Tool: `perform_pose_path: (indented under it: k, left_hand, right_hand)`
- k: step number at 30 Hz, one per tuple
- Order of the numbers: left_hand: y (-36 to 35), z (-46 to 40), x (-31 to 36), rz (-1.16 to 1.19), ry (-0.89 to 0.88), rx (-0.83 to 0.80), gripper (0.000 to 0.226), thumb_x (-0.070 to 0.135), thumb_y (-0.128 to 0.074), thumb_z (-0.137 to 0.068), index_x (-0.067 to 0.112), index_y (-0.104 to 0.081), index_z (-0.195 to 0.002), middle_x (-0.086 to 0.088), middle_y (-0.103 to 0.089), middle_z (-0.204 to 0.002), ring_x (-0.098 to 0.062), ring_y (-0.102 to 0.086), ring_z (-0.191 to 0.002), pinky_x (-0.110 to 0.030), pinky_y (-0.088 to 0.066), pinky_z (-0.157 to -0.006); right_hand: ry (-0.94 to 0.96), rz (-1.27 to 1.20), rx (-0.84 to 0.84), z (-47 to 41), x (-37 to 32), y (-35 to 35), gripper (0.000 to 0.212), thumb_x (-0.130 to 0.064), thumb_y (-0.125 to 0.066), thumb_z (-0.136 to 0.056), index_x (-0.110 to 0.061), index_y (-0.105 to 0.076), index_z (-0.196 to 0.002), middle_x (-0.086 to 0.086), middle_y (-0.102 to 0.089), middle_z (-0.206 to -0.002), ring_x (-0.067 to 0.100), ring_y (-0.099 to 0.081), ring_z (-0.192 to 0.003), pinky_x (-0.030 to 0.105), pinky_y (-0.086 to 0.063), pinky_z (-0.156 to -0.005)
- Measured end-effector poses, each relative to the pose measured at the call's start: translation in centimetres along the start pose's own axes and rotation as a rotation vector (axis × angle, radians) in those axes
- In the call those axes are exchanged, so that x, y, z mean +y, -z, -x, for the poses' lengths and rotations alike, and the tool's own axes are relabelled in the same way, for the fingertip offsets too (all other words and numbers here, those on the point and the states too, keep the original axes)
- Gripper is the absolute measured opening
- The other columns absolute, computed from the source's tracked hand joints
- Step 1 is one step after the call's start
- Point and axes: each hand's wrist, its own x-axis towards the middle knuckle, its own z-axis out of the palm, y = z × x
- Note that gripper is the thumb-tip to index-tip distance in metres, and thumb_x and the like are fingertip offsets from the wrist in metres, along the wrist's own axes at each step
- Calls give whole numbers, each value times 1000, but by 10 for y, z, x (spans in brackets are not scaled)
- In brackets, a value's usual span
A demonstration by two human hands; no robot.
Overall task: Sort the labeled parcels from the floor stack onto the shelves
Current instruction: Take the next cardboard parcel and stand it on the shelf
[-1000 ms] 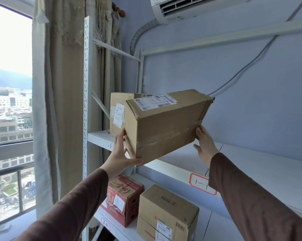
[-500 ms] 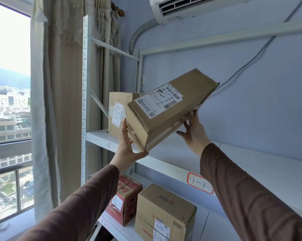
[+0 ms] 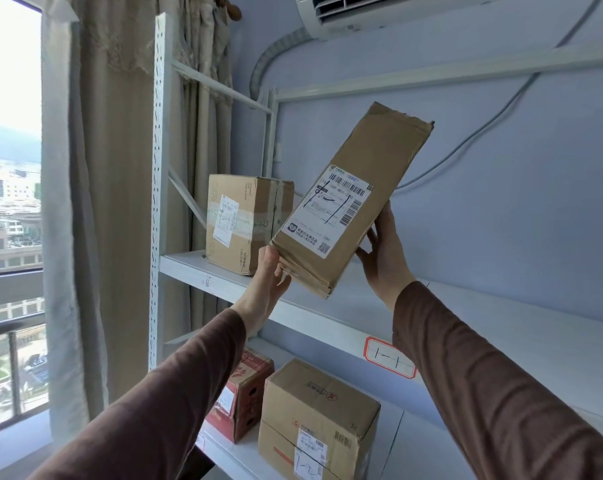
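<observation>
I hold a long brown cardboard parcel (image 3: pixel 359 188) tilted steeply above the upper white shelf (image 3: pixel 328 317), its white shipping label with barcodes facing me. My left hand (image 3: pixel 267 282) grips its lower left corner. My right hand (image 3: pixel 385 252) presses against its right side, fingers partly behind the box. The parcel's lower end hangs just over the shelf's front part, apart from a smaller taped carton (image 3: pixel 244 221) standing at the shelf's left end.
A red-framed tag marked 1-1 (image 3: pixel 390 356) sticks to the upper shelf's front edge. On the lower shelf (image 3: pixel 390 441) stand a red box (image 3: pixel 244 393) and a brown carton (image 3: pixel 314 420) marked 1-2. Curtain and window lie left; an air conditioner (image 3: pixel 379 8) hangs above.
The parcel has swung from nearly level to steeply tilted, its label side turning to face me. My right hand rose along its right side; my left hand stayed at the lower corner.
</observation>
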Motion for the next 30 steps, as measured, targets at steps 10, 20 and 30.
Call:
perform_pose_path:
  k: [10,20,30]
  left_hand:
    - [-4,2,1,54,-4,43,86,69,-49,-82,20,-43,-152,-11,-51,-152,-27,-44,-144,-47,-31,-123]
    - [1,5,-7,44,34,44,52,35,-35,-90,24,-57,-136,-7,-63,-127,-24,-53,-115,-47,-46,-112]
    - [9,8,-16,4,89,-15,44,43,-63,-94,26,-59,-134,1,-72,-126,-19,-65,-119,-41,-50,-109]
  right_hand:
    - [43,35,40,11,-1,-9,86,-78,-57,-80,-50,-30,-156,-23,-42,-157,-3,-38,-140,46,-26,-124]
    - [83,177,11,17,-2,-5,87,-70,-61,-87,-46,-21,-160,-29,-37,-156,-15,-39,-133,36,-29,-115]
    - [1,417,-102,36,-10,5,68,-40,-57,-102,-42,-20,-159,-38,-49,-129,-24,-54,-108,26,-43,-104]
